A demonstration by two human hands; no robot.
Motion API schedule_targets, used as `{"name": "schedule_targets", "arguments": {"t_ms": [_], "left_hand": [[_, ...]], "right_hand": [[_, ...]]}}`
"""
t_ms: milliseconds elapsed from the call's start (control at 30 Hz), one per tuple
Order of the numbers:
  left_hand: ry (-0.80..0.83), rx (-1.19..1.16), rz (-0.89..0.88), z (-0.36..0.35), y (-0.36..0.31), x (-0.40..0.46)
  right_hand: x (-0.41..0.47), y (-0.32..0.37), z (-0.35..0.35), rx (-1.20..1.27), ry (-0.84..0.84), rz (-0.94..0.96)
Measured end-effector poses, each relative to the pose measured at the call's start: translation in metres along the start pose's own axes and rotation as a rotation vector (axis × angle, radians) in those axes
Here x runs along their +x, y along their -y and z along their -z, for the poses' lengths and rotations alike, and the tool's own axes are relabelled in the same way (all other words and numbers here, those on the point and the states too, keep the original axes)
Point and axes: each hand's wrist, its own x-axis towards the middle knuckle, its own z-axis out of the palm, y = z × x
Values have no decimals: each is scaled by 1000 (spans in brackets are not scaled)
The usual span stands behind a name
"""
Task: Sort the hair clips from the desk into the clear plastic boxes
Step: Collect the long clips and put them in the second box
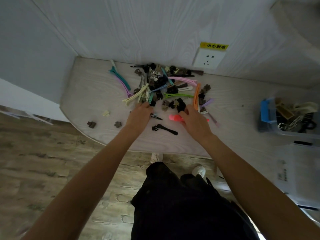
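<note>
1. Writing: a yellow warning sticker [214, 46] on the wall reads "小心触电". It sits directly above a white wall socket [208, 59]. Printing on the white unit [294, 174] at the right edge is too blurred to read.
2. Surface: a pale wood-grain desk [83, 94] with a rounded near edge, set into a corner of matching wall panels. The floor below is wood-look planking.
3. Task items: a heap of hair clips [161, 84] lies at the back centre of the desk, with strays near the front edge, including a black clip [164, 129].
4. Receptacle: 1 clear plastic box [287, 118] stands on the desk at far right, well apart from the heap, already holding clips.
5. Left hand [139, 115]: fingers curled at the heap's near edge; grip cannot be determined.
6. Right hand [195, 121]: fingers curled over a pink clip [174, 117] beside a black claw clip [180, 105]; whether it holds the pink clip is not discernible.
</note>
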Motion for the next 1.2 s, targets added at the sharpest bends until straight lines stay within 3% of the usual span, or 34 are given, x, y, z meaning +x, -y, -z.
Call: {"name": "schedule_targets", "arguments": {"t_ms": [200,400,567,767,900,1000,1200], "left_hand": [[-38,100,-64,2,1,11],[-268,-10,-47,1,3,4],[-302,-387,202,10,-3,-6],[-308,-643,368,18,0,-3],[-196,-436,438,23,9,4],[-85,-203,443,22,11,10],[4,-141,454,28,15,22]], "right_hand": [[-6,24,7,91,-187,67],[-14,50,-13,127,-8,30],[-11,45,-17,86,146,-64],[-18,2,3,-49,51,-62],[-15,-35,13,110,22,-219],[-11,-44,18,152,68,-148],[-3,-44,20,69,121,-168]]}}
